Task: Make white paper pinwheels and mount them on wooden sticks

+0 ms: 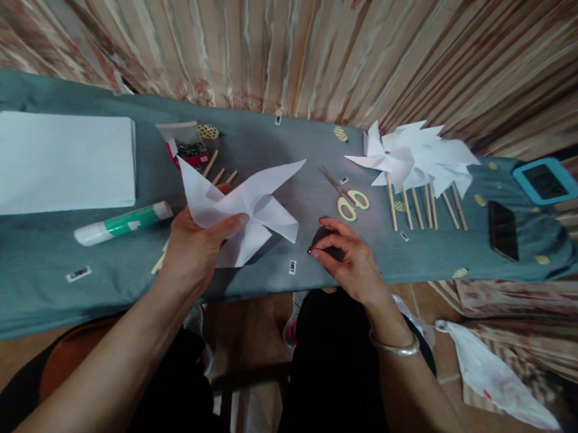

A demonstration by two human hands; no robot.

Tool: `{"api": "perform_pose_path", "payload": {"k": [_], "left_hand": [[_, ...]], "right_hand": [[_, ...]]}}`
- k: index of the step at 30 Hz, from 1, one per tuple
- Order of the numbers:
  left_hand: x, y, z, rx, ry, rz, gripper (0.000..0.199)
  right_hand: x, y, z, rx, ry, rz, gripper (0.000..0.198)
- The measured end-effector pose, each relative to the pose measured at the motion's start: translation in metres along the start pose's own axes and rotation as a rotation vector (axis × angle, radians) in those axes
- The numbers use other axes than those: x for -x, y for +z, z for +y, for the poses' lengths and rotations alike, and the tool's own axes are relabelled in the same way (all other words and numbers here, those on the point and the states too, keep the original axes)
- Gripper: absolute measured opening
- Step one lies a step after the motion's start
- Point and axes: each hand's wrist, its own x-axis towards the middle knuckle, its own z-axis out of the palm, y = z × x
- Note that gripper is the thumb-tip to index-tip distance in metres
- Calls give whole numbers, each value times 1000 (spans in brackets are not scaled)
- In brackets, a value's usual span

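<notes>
Head view: Your two hands meet the lens above a long table dressed in a grey-green cloth.
Left hand: Thumb pressed near the centre of a white pinwheel, you grip the paper, your other fingers mostly hidden behind it.
Pinwheel's place: Above the middle of the cloth, blades fanned out, left of the scissors.
Right hand: You pinch a tiny dark piece, too small to identify, between thumb and forefinger, apart from the pinwheel.
Scissors' place: Just beyond your right hand, yellow handles towards you.
Pinwheel row: White paper overlaps at right, wooden sticks reaching out towards you.
Red-and-white box: It lies open behind the pinwheel, more sticks beside it.
Paper stack: Flat at far left, near a green-labelled tube.
Far right: A dark phone lies near a blue-framed device.
</notes>
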Motion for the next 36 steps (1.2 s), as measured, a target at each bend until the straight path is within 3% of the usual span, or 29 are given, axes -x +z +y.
{"api": "perform_pose_path", "payload": {"k": [6,13,18,22,25,30,36], "left_hand": [[-1,-1,-8,26,-17,-21,55],[1,4,-8,58,-45,-40,52],[1,6,-9,38,-40,-41,58],[2,9,-9,33,-42,-27,57],[5,13,-10,19,-30,-44,55],[10,19,-13,-3,-31,-108,60],[13,22,-14,20,-20,-144,64]], "right_hand": [[5,0,-14,134,-135,-37,16],[13,7,-28,390,-231,-32,25],[12,3,-22,244,-170,-7,17],[10,-8,-29,-31,-68,190,4],[8,-6,-46,-193,-87,243,4],[0,12,-68,-164,-166,247,5],[-7,17,-67,-162,-157,299,9]]}}
